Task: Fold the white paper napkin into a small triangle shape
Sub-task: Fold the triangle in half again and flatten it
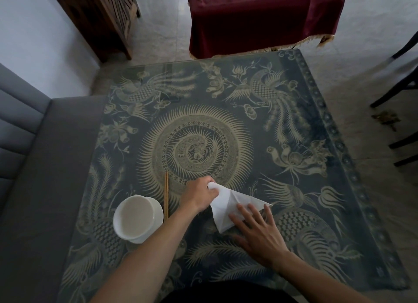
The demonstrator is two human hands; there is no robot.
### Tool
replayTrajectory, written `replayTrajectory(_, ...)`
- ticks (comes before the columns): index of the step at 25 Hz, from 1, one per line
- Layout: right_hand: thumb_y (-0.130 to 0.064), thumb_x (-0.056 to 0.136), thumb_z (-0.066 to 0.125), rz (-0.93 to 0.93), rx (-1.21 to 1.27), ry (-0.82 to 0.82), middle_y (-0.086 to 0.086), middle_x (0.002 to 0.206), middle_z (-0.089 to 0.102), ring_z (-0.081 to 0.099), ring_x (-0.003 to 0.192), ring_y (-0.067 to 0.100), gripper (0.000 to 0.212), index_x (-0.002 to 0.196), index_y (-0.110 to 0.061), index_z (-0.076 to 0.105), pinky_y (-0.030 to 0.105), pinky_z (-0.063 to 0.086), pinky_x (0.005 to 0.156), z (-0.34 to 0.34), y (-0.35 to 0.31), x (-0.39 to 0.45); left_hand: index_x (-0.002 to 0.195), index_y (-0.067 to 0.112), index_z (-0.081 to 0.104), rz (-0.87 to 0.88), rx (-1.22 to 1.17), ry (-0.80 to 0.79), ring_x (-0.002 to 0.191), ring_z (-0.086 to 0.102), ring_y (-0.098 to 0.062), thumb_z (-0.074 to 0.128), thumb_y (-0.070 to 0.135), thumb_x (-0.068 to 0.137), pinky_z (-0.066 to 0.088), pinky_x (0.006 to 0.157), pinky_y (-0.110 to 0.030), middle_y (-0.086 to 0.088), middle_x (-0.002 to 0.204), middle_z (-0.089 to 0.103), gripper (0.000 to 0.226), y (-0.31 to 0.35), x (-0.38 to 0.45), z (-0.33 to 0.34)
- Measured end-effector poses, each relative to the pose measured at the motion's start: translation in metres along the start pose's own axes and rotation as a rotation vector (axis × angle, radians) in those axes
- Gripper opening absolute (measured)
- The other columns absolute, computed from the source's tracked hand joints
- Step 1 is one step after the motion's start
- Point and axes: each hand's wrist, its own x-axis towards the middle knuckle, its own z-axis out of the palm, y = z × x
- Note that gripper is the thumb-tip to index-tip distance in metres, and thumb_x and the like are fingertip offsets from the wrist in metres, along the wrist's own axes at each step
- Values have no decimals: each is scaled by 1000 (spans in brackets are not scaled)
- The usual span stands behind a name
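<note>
A: Where is the napkin (228,206) sitting?

B: It is lying on the patterned table (316,189), lower centre of the frame, already partly folded, with one point reaching right and another toward the bottom.

A: And the hands?

B: They are working apart. The left hand (199,195) is pinching the napkin's upper-left corner and lifting it slightly off the table. The right hand (255,232) is lying spread and flat, fingers pressing the lower right part of the paper down.

A: So how should this fold go?

B: I am judging it as a corner being carried over. The flat hand should be keeping the sheet from sliding on the glossy surface, while the pinched corner is being brought across to meet the opposite edge squarely. Then a fingertip should be running along the crease, since thin paper is likely to spring back or tear if tugged.

A: Anything nearby to mind?

B: A white bowl (138,219) and chopsticks (166,196) are sitting just left of the left wrist; the forearm is passing close to them.

A: Any writing or brand?

B: None that I am able to read; the table is showing only birds and a round sunburst pattern.
</note>
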Motion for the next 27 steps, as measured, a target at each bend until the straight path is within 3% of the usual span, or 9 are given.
replayTrajectory(4,-60,94,34,5,14,-17,7,157,35,37,139,35,58,146,-33,39,72,18,109,0,-10,3,82,18,62,40,-30,1,73,63,-21,68,29,84,48,64,-35,1,75,67,13,17,-4,5)
replayTrajectory(10,-50,96,36,54,89,129,8,146,50,47,132,33,53,139,-23,52,64,30,109,3,5,-7,89,16,67,52,-122,-33,69,68,-20,68,24,83,56,69,-41,-1,73,71,10,36,-6,26)
replayTrajectory(14,-43,96,38,135,123,240,9,138,57,54,124,33,47,128,-17,61,61,38,104,7,30,-23,91,19,67,38,-92,-76,72,66,-19,68,25,82,53,65,-36,3,76,69,11,43,-6,43)
replayTrajectory(18,-46,95,37,194,128,243,6,137,58,51,126,30,49,129,-19,61,59,36,106,7,39,-32,92,22,66,46,13,-78,81,63,-19,67,32,84,46,65,-31,5,88,69,13,44,-9,63)
replayTrajectory(24,-50,97,34,233,146,187,2,149,47,40,138,29,55,140,-20,52,55,35,110,16,41,-38,105,30,66,42,-21,-97,83,64,-9,77,47,78,48,68,-27,12,90,68,34,37,-15,87)
replayTrajectory(27,-47,96,36,253,173,217,5,149,47,41,137,29,54,139,-18,53,51,34,110,21,43,-41,109,30,67,101,-69,-148,88,64,-7,81,42,76,54,78,-30,14,95,67,38,30,-18,93)
